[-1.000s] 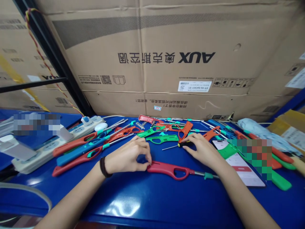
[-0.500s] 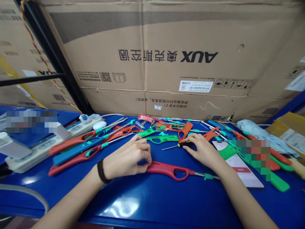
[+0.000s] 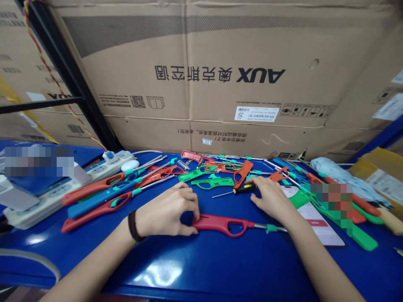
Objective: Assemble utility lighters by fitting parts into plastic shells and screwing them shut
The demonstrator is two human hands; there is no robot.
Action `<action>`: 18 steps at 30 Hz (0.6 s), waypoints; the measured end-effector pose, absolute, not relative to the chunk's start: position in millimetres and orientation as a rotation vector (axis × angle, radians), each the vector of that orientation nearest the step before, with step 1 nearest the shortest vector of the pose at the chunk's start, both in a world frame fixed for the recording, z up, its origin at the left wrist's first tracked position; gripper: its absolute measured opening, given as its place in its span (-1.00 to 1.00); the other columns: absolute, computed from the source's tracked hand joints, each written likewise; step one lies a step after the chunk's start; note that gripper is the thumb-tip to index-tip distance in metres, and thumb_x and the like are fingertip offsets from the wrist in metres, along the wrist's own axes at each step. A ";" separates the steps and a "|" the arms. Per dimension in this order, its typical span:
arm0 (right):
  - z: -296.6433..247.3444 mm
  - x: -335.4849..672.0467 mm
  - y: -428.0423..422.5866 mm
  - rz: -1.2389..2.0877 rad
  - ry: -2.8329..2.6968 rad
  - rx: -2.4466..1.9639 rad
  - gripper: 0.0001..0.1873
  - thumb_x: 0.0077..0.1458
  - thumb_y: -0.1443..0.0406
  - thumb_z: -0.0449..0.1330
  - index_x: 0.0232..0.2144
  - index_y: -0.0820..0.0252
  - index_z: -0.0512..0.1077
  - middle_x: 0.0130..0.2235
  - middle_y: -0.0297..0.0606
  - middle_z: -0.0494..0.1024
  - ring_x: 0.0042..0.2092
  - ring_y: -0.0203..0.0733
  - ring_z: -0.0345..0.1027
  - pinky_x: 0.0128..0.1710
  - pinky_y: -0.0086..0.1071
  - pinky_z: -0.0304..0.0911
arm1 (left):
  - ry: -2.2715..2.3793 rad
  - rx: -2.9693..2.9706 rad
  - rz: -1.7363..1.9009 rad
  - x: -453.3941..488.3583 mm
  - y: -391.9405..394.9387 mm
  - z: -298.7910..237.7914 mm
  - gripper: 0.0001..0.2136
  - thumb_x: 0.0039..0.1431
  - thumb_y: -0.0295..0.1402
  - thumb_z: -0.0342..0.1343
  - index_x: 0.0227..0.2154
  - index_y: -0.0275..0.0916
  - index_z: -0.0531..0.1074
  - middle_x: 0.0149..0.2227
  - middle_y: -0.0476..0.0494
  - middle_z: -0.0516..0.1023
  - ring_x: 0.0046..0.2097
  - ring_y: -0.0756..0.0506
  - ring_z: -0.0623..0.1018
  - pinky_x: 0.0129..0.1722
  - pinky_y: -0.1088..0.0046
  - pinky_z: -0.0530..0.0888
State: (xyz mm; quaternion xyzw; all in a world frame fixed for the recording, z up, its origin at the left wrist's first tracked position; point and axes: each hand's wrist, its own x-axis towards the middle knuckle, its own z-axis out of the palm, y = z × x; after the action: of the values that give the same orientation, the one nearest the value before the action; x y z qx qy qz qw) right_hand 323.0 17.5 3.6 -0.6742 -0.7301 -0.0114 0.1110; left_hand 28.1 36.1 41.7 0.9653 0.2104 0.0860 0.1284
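A red long-necked lighter lies across the blue tabletop, its metal tube pointing right with a small green piece around it. My left hand, a dark band on its wrist, has thumb and fingers closed about the lighter's left end. A screwdriver with a yellow-and-black handle rests farther back, its thin shaft pointing left. Just right of that handle is my right hand, its thumb and fingers apart, the index fingertip close to the handle. Green lighter shells and an orange shell lie behind the screwdriver.
Several assembled lighters lie at left beside a white power strip. A phone sits under green lighter parts on the right. A large cardboard box stands behind. Blue gloves or cloth lie back right.
My right hand has let go of the screwdriver's handle and drawn slightly right, its fingers spreading. My left thumb has moved apart from the index finger, around the lighter's end.
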 end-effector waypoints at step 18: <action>26.0 322.3 12.9 0.485 -1.563 -1.340 -0.68 -0.07 0.09 0.29 -0.29 0.12 0.39 -0.26 -0.23 0.58 -0.23 -0.07 0.50 -0.20 -0.21 0.42 | 0.497 2.801 0.431 38.1 58.2 4.3 -0.74 0.22 -0.26 0.10 -0.04 -0.15 0.41 -0.03 -0.06 0.54 -0.02 -0.10 0.51 0.06 0.33 0.30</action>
State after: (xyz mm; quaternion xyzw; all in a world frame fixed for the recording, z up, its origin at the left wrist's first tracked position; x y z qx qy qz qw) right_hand 322.3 12.9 26.0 -0.5518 -0.6438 0.1997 0.4910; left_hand 38.1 58.2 4.3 0.9650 0.1712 0.1486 0.1320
